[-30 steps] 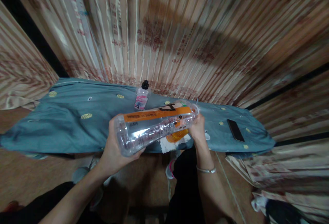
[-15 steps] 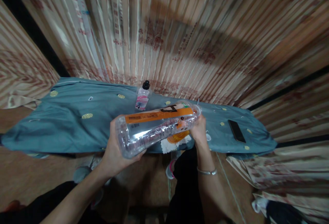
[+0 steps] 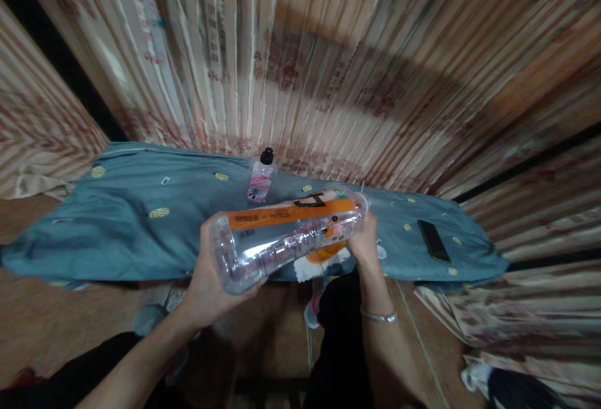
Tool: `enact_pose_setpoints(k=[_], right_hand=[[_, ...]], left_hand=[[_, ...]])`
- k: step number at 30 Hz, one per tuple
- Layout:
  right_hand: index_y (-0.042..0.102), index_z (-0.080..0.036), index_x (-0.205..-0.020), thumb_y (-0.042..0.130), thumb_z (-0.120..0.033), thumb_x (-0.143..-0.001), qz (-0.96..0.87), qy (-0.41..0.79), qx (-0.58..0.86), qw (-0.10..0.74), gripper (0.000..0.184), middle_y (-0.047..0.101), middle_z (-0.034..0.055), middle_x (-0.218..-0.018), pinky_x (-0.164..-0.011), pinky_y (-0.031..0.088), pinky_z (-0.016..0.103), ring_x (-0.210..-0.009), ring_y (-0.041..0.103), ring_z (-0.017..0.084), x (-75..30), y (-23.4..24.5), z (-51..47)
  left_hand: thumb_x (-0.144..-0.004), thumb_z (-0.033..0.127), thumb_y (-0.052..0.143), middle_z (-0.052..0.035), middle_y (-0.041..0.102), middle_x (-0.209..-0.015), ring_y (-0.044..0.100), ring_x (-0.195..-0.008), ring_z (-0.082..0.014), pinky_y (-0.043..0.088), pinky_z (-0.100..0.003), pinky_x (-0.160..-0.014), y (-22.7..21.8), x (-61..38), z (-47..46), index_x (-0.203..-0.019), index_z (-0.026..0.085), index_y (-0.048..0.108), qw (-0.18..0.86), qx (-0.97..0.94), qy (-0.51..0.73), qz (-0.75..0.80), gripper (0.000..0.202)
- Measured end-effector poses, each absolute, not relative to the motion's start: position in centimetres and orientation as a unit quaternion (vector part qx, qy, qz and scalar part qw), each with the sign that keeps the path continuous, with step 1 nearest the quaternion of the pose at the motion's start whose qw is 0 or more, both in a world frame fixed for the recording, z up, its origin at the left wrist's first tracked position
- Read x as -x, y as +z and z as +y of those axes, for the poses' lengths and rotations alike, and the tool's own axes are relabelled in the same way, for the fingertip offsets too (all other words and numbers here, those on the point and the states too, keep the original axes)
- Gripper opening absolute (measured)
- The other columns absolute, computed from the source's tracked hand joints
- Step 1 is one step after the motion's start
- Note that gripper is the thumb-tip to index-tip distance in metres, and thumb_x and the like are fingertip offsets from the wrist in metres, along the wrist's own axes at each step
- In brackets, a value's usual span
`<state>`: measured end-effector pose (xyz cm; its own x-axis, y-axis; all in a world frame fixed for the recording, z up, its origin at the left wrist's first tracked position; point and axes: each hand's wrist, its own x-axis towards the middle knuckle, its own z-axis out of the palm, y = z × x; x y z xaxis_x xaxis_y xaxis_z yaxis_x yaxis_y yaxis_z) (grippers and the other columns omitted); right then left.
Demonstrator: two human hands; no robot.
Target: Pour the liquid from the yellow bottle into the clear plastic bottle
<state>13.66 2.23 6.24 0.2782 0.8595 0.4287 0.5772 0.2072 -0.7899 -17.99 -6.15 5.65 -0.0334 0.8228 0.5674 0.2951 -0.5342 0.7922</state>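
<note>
A large clear plastic bottle (image 3: pixel 286 233) with an orange and white label lies tilted sideways in the air between my hands. Its broad base rests in my left hand (image 3: pixel 211 277), whose fingers wrap around the underside. At the narrower right end, my right hand (image 3: pixel 364 240) is closed around the neck; a thin stick-like tip shows just above it, too small to make out. Below the bottle, an orange and white piece with a scalloped edge (image 3: pixel 312 267) is partly hidden. Beyond it stands a small clear bottle (image 3: pixel 261 177) with a black cap and pink label.
A blue-green cloth with yellow patterns (image 3: pixel 126 208) covers the narrow table. A black phone (image 3: pixel 432 240) lies at its right, and a small white round item (image 3: pixel 381 251) is near my right wrist. Pleated patterned curtains (image 3: pixel 291 83) hang behind; dark poles stand at both sides.
Almost nothing differs. Both hands keep their hold on the large bottle, which has turned or dipped very slightly.
</note>
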Motion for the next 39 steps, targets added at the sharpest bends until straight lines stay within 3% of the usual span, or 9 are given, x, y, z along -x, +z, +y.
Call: enact_pose_setpoints(k=[11,20,32,39], right_hand=[[0.080,-0.021,-0.103,0.070,-0.039,-0.078,-0.598,0.129,0.610,0.503,0.033,0.084,0.0091,-0.088,-0.078,0.065,0.037,-0.084,0.078,0.028,-13.7,6.4,2.2],[0.082,-0.020,-0.108,0.071,-0.045,-0.079,-0.599,0.139,0.598,0.514,0.040,0.088,0.0117,-0.097,-0.081,0.065,0.039,-0.086,0.081,0.029,-13.2,6.7,1.8],[0.081,-0.020,-0.108,0.071,-0.042,-0.078,-0.593,0.149,0.611,0.503,0.038,0.088,0.0126,-0.100,-0.087,0.068,0.041,-0.093,0.082,0.031,-13.2,6.8,1.6],[0.079,-0.020,-0.103,0.070,-0.047,-0.075,-0.582,0.151,0.619,0.505,0.040,0.085,0.0121,-0.092,-0.083,0.067,0.042,-0.085,0.080,0.031,-13.2,7.0,1.7]], left_hand=[[-0.081,0.045,0.097,-0.0161,0.080,-0.137,0.086,-0.121,-0.0440,0.076,-0.062,-0.100,4.8,18.1,-6.2,-0.161,0.031,0.050,0.178,-0.681,0.575,0.417,0.094],[-0.082,0.039,0.097,-0.0091,0.082,-0.127,0.089,-0.107,-0.0367,0.079,-0.048,-0.086,5.8,18.0,-5.9,-0.162,0.035,0.050,0.160,-0.691,0.581,0.399,0.092],[-0.070,0.036,0.102,-0.0105,0.080,-0.129,0.087,-0.111,-0.0399,0.078,-0.055,-0.091,4.8,17.8,-5.9,-0.157,0.032,0.055,0.157,-0.665,0.601,0.415,0.099],[-0.077,0.040,0.100,-0.0099,0.081,-0.132,0.088,-0.113,-0.0380,0.078,-0.053,-0.092,5.4,18.1,-6.2,-0.161,0.036,0.051,0.171,-0.683,0.580,0.410,0.097]])
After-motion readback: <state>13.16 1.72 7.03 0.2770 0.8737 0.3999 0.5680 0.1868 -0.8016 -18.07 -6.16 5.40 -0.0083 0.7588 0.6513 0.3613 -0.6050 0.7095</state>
